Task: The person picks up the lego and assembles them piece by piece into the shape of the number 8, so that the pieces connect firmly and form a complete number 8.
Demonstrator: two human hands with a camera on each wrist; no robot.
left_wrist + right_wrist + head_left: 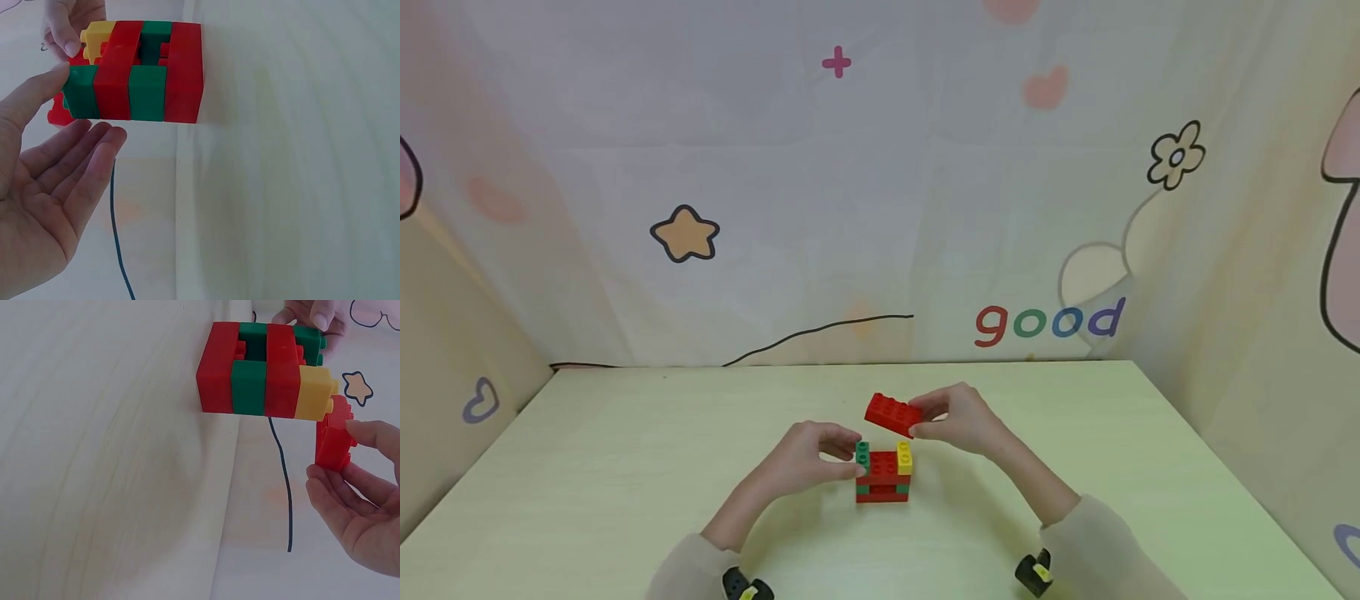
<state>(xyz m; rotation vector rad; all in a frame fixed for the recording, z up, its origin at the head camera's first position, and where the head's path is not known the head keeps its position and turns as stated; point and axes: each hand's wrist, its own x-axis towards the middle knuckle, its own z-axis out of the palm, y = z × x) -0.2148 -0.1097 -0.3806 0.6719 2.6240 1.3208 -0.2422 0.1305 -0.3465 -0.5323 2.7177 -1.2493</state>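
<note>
A small tower of toy building blocks [883, 480] stands upright on the table, with red layers and green blocks between them. On its top left sits a green block [83, 94], on its top right a yellow block [314, 394]. My left hand [808, 458] pinches the top green block between thumb and fingers. Above the tower's back right, my right hand [961, 421] grips a long red block [891, 413] by its right end. That block is tilted, its left end higher, studs up, and apart from the tower.
The pale wooden table [625, 467] extends around the tower. A printed cloth [760, 200] hangs behind the table's back edge and along both sides. Each wrist carries a small black camera [1034, 573].
</note>
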